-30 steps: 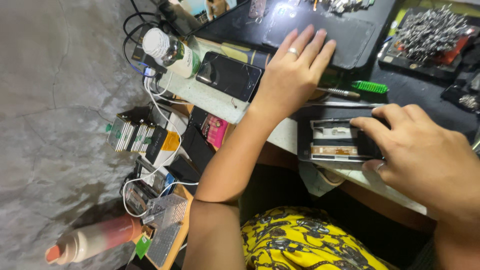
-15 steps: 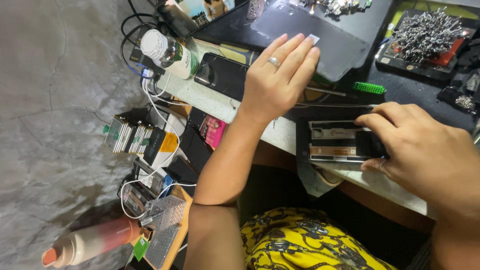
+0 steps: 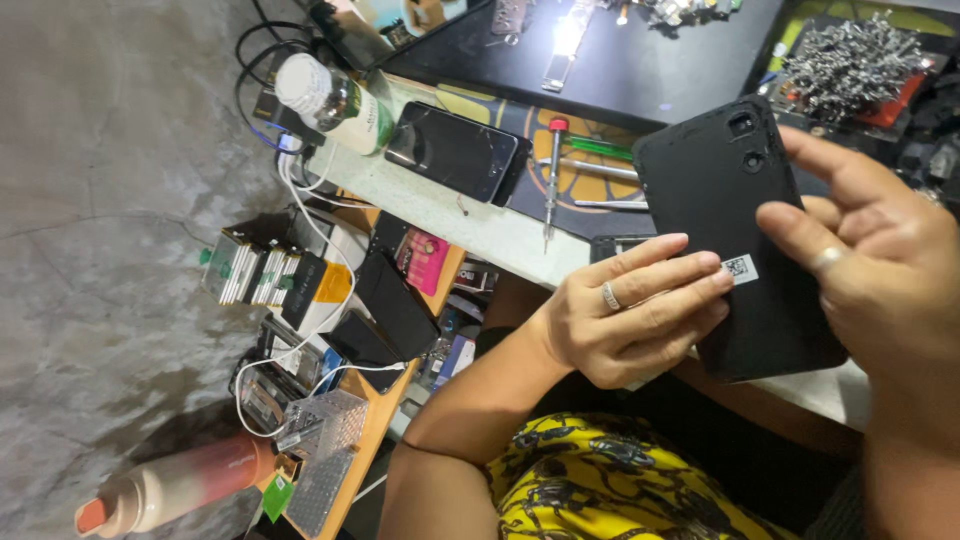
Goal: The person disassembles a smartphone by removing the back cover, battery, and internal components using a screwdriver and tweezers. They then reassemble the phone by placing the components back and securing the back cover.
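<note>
Cluttered repair bench point(image 3: 470, 225) with a pale top, seen from above; grey concrete floor point(image 3: 100, 200) to the left.

Nearest: yellow patterned clothing point(image 3: 600, 490) on the lap. Lower left, a pink and cream bottle point(image 3: 170, 485) lies on its side beside a clear perforated plastic box point(image 3: 325, 450).

Both hands hold a black phone back cover point(image 3: 740, 240) above the bench edge, tilted, camera cut-outs toward the top. Left hand point(image 3: 625, 315), ring on one finger, curls around the cover's lower left edge, fingertips on a small white sticker point(image 3: 740, 267). Right hand point(image 3: 880, 270) supports the cover's right side from behind, fingers partly spread, not clenched.

Middle: a low side shelf carries dark phones point(image 3: 385, 310), a pink packet point(image 3: 425, 260) and white cables point(image 3: 300, 190).

Farther: a black phone point(image 3: 455, 150) lies face up on the bench, a red-capped screwdriver point(image 3: 550, 175) just beside it, a white-capped green bottle point(image 3: 335, 100) to its left. At the far right, a heap of small metal parts point(image 3: 850, 60).
</note>
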